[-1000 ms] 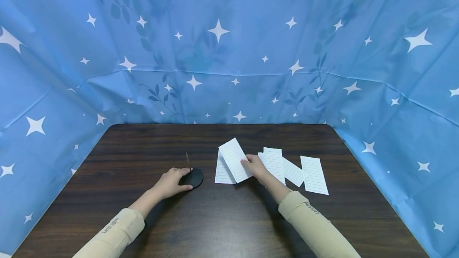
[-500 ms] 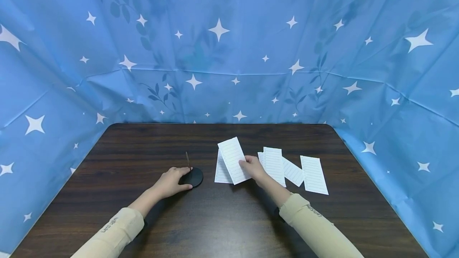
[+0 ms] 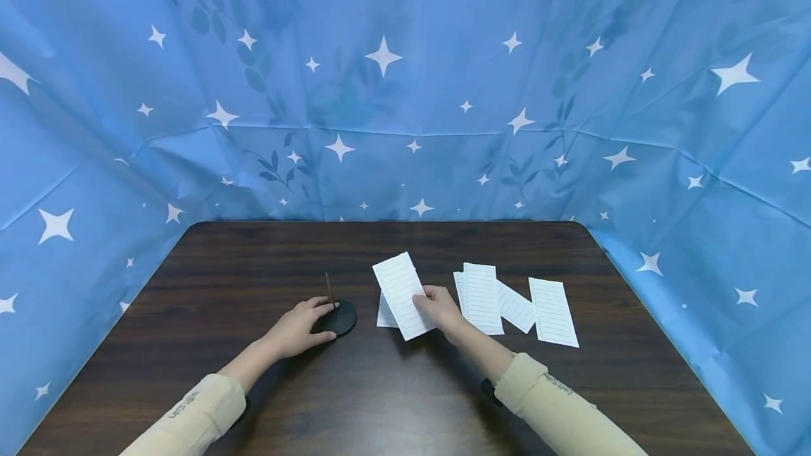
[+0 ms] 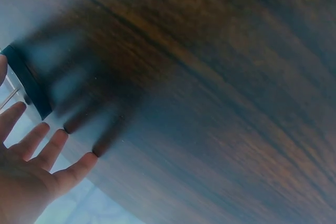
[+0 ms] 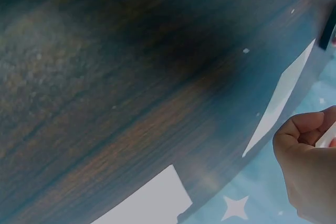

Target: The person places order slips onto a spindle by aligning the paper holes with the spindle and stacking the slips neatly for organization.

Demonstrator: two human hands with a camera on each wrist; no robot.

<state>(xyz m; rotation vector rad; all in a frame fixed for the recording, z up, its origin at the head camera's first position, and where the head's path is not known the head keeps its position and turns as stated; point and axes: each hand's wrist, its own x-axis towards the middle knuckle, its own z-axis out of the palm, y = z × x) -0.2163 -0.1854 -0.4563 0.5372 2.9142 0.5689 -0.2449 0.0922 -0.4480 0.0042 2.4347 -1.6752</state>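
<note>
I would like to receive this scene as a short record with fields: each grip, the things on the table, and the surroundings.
Left-hand grip: fingers spread, with thumb and forefinger at the black round base
Thin rod: rises from the base
Right-hand grip: pinches a lined paper slip
Held slip: partly hides another slip; contact between them cannot be told
Overlapping slips: to the right of the right-hand grip
Rightmost slip: flat on the table
Table: dark, wood-patterned
Backdrop: blue, with white stars
</note>
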